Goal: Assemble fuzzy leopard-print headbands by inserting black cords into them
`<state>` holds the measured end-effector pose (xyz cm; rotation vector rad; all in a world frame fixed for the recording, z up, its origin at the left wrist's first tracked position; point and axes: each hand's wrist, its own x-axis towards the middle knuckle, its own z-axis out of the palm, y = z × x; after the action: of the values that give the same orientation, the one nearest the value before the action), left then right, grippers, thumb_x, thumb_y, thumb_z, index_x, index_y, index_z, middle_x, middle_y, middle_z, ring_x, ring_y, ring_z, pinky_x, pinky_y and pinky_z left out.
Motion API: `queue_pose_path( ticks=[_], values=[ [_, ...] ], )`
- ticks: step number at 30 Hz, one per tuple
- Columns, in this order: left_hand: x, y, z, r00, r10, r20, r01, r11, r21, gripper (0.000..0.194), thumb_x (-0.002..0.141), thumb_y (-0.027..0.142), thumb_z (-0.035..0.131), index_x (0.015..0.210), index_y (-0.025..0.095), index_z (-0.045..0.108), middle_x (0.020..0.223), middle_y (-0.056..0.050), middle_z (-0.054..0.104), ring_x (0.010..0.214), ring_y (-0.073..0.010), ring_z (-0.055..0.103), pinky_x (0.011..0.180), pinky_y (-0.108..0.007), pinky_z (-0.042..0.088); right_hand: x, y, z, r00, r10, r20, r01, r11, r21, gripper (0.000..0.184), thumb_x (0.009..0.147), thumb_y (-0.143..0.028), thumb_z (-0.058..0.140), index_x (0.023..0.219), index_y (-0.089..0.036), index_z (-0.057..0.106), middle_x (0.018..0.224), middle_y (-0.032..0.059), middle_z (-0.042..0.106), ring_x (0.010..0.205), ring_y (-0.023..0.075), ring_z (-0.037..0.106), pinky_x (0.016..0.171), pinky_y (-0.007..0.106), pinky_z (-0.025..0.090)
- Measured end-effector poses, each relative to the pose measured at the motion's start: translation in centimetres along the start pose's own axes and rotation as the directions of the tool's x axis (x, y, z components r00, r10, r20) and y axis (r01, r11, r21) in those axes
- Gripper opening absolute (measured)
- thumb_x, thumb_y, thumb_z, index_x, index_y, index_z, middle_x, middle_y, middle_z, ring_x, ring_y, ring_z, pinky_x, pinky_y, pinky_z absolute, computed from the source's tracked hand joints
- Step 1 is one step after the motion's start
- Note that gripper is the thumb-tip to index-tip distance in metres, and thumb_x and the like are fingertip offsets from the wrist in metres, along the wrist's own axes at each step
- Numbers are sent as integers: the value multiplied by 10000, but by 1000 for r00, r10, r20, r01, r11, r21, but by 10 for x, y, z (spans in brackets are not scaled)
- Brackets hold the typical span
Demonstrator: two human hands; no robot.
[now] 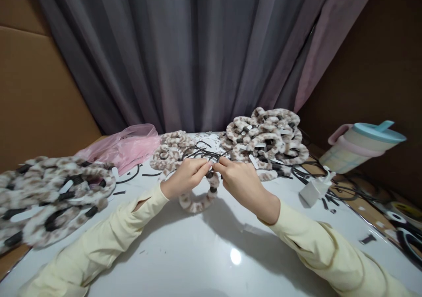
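My left hand [186, 177] and my right hand [245, 186] meet over the middle of the white table, their fingertips pinched close together. Between them hangs a spotted, furry plush ring [197, 205], cream with brown patches and dark bands. Both hands grip its upper part; the exact spot is covered by my fingers, and a small pale bit shows at the tips. Just behind my fingers lie thin black cords [205, 151]. More of the same plush rings [171, 147] sit behind my left hand.
Piles of plush rings with white tags lie at left [62, 200] and back right [268, 134]. A pink plastic bag [132, 143] rests at the back left. On the right are a white charger [314, 191], a blue-lidded cup [359, 145] and black cables [346, 193]. A grey curtain [184, 59] hangs behind.
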<state>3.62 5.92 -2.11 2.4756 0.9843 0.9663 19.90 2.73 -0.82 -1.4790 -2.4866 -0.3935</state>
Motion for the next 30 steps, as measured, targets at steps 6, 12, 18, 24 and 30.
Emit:
queue_pose_path(
  ticks=[6, 12, 18, 24, 30],
  values=[
    [-3, 16, -3, 997, -71, -13, 68, 986, -153, 364, 885, 298, 371, 545, 184, 306, 510, 45, 300, 491, -91, 296, 475, -230, 235, 3, 11, 9, 994, -14, -105, 32, 984, 177, 306, 816, -69, 429, 901, -240, 669, 760, 2, 614, 568, 100, 516, 490, 279, 141],
    [-2, 16, -1, 990, -133, 44, 139, 972, -190, 370, 867, 346, 411, 547, 180, 329, 538, 43, 308, 510, -90, 305, 456, -211, 233, 11, 19, 15, 995, -27, -96, 54, 955, 293, 252, 800, -75, 462, 780, -197, 681, 728, 13, 620, 594, 109, 524, 500, 253, 198],
    [0, 10, 1, 965, -262, 24, 259, 934, -246, 364, 851, 387, 435, 562, 180, 361, 539, 52, 317, 508, -89, 317, 476, -208, 249, 11, 23, 13, 993, 17, -113, 38, 882, 469, 214, 853, -105, 442, 985, -144, 606, 904, 70, 664, 785, 156, 590, 629, 226, 342],
    [0, 12, -1, 939, -344, -6, 318, 874, -367, 373, 852, 409, 434, 563, 175, 396, 535, 50, 340, 518, -94, 334, 500, -216, 268, -1, 10, -7, 994, 8, -105, 36, 912, 409, 154, 805, -230, 570, 923, -143, 616, 822, 65, 644, 767, 189, 554, 644, 259, 354],
    [-3, 22, 2, 959, -263, -102, 235, 946, -223, 364, 861, 329, 431, 548, 178, 324, 532, 53, 305, 523, -91, 311, 511, -225, 248, 3, 4, 8, 970, -65, -232, 131, 951, 280, 93, 785, -173, 568, 705, -157, 613, 652, 39, 604, 702, 177, 495, 644, 279, 316]
  ],
)
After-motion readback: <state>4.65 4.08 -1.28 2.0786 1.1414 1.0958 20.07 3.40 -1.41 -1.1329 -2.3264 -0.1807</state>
